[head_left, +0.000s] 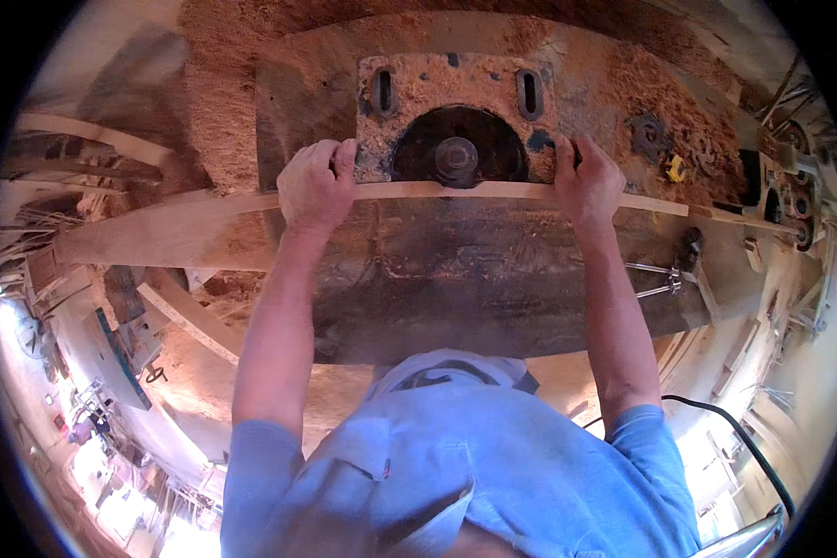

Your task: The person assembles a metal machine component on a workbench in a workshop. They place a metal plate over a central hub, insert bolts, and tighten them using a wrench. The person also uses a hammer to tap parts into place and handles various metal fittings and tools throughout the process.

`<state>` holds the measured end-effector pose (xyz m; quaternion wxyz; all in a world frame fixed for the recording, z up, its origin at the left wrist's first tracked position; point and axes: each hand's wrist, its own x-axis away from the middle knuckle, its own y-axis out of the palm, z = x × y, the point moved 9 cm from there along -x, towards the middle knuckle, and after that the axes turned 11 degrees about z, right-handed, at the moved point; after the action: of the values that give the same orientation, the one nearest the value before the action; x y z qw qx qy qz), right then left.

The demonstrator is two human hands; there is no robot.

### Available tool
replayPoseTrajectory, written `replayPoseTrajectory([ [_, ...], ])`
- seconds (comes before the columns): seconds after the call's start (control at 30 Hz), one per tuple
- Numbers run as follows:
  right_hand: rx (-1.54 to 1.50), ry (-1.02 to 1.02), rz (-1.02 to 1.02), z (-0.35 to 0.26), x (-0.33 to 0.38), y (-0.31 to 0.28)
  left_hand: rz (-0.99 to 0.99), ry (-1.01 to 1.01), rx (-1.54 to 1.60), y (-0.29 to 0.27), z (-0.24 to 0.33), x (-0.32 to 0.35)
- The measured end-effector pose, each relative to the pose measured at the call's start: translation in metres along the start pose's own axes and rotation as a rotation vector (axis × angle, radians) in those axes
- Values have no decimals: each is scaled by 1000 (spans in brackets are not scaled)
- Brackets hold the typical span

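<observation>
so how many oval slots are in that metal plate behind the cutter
2: one slot near the plate's left corner, above the left hand, one slot near its right corner. Sawdust may hide others.

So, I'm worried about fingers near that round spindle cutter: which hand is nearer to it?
Right, slightly. The right hand grips the wooden strip just right of the spindle cutter; the left hand holds the strip farther off on the left.

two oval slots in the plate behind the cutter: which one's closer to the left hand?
The left slot, above the left hand. The other slot sits nearer the right hand, past the cutter spindle.
</observation>
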<state>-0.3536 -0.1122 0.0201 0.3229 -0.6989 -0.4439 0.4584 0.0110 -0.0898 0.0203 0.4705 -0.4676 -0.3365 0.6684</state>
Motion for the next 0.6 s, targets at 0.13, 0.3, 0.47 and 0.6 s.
replayPoseTrajectory([
  [0.13,41,-6,47,6,1,3,52,46,34,-1,3,3],
  [0.3,51,-6,81,6,0,7,58,23,42,7,-8,-2],
  [0.47,42,107,47,8,2,9,127,-26,36,4,-23,-7],
  [0.6,24,116,36,-5,11,7,117,2,88,4,-26,-26],
])
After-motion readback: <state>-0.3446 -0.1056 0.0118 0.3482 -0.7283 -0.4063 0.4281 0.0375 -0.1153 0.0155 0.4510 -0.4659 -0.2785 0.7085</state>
